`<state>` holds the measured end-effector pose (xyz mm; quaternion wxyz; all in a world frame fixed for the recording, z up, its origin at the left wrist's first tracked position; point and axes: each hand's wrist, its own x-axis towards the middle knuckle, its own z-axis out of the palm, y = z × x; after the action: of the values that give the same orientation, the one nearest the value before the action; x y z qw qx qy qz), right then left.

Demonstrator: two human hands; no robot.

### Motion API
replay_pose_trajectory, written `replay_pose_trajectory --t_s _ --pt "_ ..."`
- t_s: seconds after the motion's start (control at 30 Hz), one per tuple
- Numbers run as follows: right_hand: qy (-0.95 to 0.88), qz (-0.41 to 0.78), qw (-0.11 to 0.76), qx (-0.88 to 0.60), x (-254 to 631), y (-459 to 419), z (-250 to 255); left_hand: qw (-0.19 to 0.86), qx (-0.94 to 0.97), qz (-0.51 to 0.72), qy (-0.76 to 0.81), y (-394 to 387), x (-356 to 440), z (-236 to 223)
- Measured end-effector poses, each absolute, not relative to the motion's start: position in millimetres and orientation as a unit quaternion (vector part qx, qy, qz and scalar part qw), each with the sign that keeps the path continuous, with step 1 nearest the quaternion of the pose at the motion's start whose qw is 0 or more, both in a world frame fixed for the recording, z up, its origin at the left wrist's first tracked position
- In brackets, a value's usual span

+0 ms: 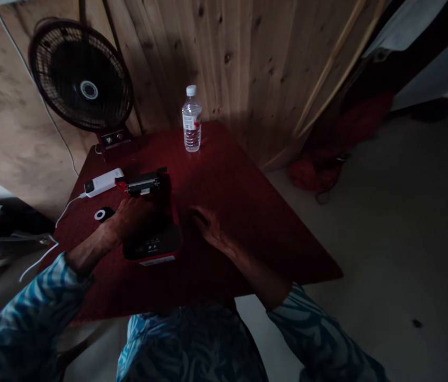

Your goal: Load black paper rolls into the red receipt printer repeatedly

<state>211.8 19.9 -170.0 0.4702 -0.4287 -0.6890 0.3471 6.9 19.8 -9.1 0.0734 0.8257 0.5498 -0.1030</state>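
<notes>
A small black-and-red printer (152, 243) lies on the red table with its lid (143, 184) raised at the back. My left hand (134, 215) reaches over the printer's body from the left. Its fingers are lost in shadow there, so whether they grip anything does not show. To the right of the printer, my right hand (207, 224) hovers or rests close to the table, apart from the printer. Its fingers are loosely curved, with a gap by the thumb and nothing visible in them. A small dark roll with a white ring-shaped end (100, 214) lies left of the printer.
On the red table (247, 223) stand a clear water bottle (192, 124) and a fan (82, 79), both near the wooden wall. A white power bank (104, 182) with a white cable lies at the left. A red bag (314, 168) sits on the floor to the right.
</notes>
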Motion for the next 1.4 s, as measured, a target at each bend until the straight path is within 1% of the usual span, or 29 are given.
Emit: replay_pose_trajectory --t_s 0.1,0.17,0.27,0.37,0.47,0.53,0.67,0.83,1.0,1.13,1.2,1.3,1.4 --pt "-0.694 0.343 0.465 -0.431 213 20 -170 0.098 0.828 -0.109 0.541 19 -2 -4" --pt "-0.693 0.336 0.459 -0.442 214 19 -172 0.111 0.829 -0.084 0.542 10 -13 2" --pt "-0.682 0.327 0.468 -0.457 214 18 -178 0.153 0.825 0.016 0.544 -14 -32 7" --pt "-0.666 0.324 0.485 -0.466 213 19 -185 0.181 0.83 0.126 0.513 -39 -41 3" --pt "-0.664 0.327 0.484 -0.466 212 21 -189 0.149 0.851 0.167 0.475 -49 -37 -8" --pt "-0.661 0.331 0.485 -0.468 212 22 -189 0.108 0.864 0.187 0.455 -48 -34 -13" --pt "-0.656 0.335 0.484 -0.472 214 21 -187 0.028 0.887 0.191 0.419 -50 -30 -17" --pt "-0.655 0.341 0.483 -0.471 216 17 -181 -0.031 0.898 0.21 0.385 -74 -26 -17" --pt "-0.655 0.358 0.49 -0.451 214 28 -151 -0.032 0.908 0.201 0.367 -92 -25 -21" --pt "-0.626 0.418 0.516 -0.409 194 64 -108 -0.049 0.909 0.199 0.363 -97 -24 -26" --pt "-0.63 0.417 0.524 -0.393 180 82 -86 -0.061 0.903 0.211 0.368 -99 -23 -29" --pt "-0.646 0.419 0.503 -0.392 163 94 -62 -0.077 0.895 0.233 0.372 -101 -21 -34" --pt "-0.662 0.436 0.477 -0.38 155 89 -51 -0.077 0.894 0.249 0.363 -102 -22 -43"
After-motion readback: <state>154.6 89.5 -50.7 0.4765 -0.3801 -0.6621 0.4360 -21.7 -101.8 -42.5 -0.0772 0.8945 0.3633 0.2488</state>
